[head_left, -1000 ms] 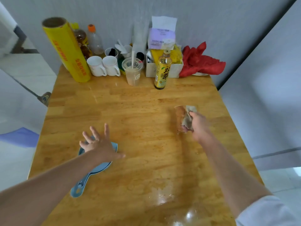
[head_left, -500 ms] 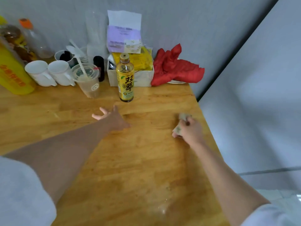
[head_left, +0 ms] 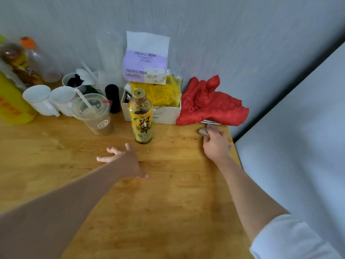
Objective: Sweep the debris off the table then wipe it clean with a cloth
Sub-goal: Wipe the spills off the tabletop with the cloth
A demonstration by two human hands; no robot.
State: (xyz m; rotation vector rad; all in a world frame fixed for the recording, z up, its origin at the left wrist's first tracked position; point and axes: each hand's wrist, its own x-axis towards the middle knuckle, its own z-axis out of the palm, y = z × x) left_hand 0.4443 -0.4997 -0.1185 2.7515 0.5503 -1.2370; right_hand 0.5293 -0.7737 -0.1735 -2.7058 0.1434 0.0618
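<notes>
Wooden table (head_left: pixel 168 212): wipe in overlapping strokes along the grain, working into the far right corner. Red fabric (head_left: pixel 209 103) and bottle (head_left: pixel 141 116) crowd that corner; steer around them. Your left hand (head_left: pixel 125 161) rests with fingers spread on the wood as a brace. Your right hand (head_left: pixel 215 144) grips the bunched cloth (head_left: pixel 203 131) just before the red fabric; keep it pressed flat.

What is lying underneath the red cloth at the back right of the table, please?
Under the red cloth, only a thin metallic rim peeks out at its front edge, just above the table. It may be a plate or tray; the rest is covered.
</notes>
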